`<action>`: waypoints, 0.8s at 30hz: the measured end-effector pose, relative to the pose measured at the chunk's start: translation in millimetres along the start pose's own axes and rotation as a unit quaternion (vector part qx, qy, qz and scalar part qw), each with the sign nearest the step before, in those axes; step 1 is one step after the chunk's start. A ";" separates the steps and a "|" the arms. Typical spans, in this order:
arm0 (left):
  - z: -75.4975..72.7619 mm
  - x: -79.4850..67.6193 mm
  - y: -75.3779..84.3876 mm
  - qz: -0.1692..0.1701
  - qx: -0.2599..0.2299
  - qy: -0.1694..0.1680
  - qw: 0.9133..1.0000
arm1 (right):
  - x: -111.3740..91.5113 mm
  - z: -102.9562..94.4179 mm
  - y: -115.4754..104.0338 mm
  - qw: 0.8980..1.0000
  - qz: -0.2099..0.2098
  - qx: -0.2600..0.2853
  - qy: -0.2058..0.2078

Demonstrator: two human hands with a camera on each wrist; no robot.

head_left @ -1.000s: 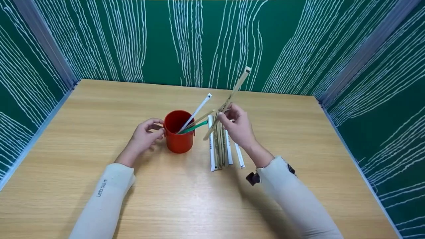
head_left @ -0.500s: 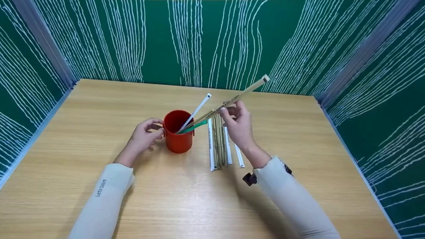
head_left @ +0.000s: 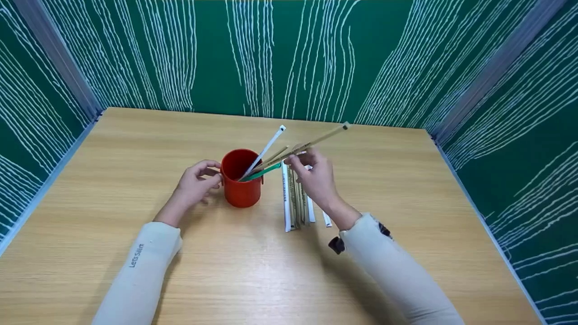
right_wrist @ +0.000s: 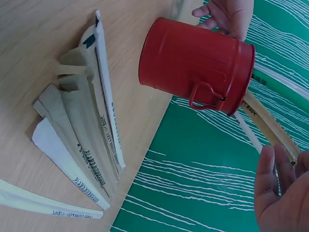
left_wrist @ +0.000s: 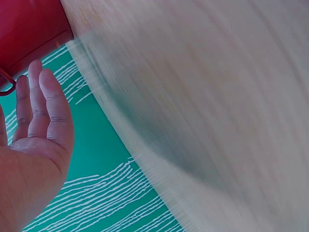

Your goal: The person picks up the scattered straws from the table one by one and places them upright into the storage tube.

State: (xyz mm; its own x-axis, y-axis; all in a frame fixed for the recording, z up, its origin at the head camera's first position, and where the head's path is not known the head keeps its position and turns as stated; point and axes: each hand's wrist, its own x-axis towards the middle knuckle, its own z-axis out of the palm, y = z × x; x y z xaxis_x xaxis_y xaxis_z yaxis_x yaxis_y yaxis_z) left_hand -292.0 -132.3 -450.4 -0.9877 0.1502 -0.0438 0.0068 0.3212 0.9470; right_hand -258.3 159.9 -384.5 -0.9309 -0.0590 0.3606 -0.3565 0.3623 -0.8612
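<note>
The red cup [head_left: 242, 194] stands upright, with small side handles. My left hand [head_left: 195, 184] pinches at its left side near the rim, thumb and forefinger at the handle; its other fingers [left_wrist: 58, 113] are extended. Leaning out of the cup's right side are a white paper-wrapped straw [head_left: 272, 141], a brown one and a green one [head_left: 266, 172]. My right hand [head_left: 318, 174] pinches a long brown paper-wrapped straw [head_left: 324, 137] between thumb and fingers. This straw slants, its lower end at the cup's mouth and its upper end pointing up to the right.
Several brown and white wrapped straws [right_wrist: 79, 130] lie side by side on the wooden table [head_left: 244, 271], right of the cup and beneath my right hand. A white straw [head_left: 327, 220] lies slightly apart. Green walls with white lines [head_left: 216, 54] enclose the table's back and sides.
The held brown straw has swung from steep to a flatter slant, and its lower end has moved left to the cup's mouth. My left hand and the cup stay almost still.
</note>
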 end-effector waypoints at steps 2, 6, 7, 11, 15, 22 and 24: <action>-0.1 0.3 0.3 -0.004 0.000 -0.001 1.000 | -0.5 0.5 0.6 1.000 0.003 -0.026 -0.006; -0.3 0.5 -0.3 -0.008 -0.002 -0.002 1.000 | 0.0 2.2 3.6 0.997 0.016 -0.069 -0.027; -0.2 0.5 -0.6 -0.009 -0.002 -0.002 1.000 | 0.2 2.9 4.7 0.996 0.021 -0.078 -0.034; 0.2 0.3 -0.9 -0.011 -0.004 -0.002 1.000 | 0.8 6.1 6.1 0.992 0.031 -0.107 -0.066; 0.5 0.3 -1.6 -0.014 -0.003 -0.003 1.000 | 1.2 7.4 4.7 0.989 0.021 -0.117 -0.087; 0.9 -0.7 -1.1 -0.010 -0.006 -0.005 1.000 | 4.9 -2.2 11.6 0.990 0.040 -0.118 -0.072; 0.6 -1.3 -0.5 -0.005 -0.009 -0.004 1.000 | 7.1 -6.9 15.8 0.990 0.047 -0.121 -0.061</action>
State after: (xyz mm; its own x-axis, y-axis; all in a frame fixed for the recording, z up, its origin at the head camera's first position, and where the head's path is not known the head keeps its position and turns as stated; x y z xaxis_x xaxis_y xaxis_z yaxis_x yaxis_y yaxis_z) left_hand -290.7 -132.1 -451.0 -0.9865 0.1541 -0.0547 -0.0052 0.3052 0.9523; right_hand -269.9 171.6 -393.1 -0.9671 -0.1213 0.2235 -0.2517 0.5828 -0.7726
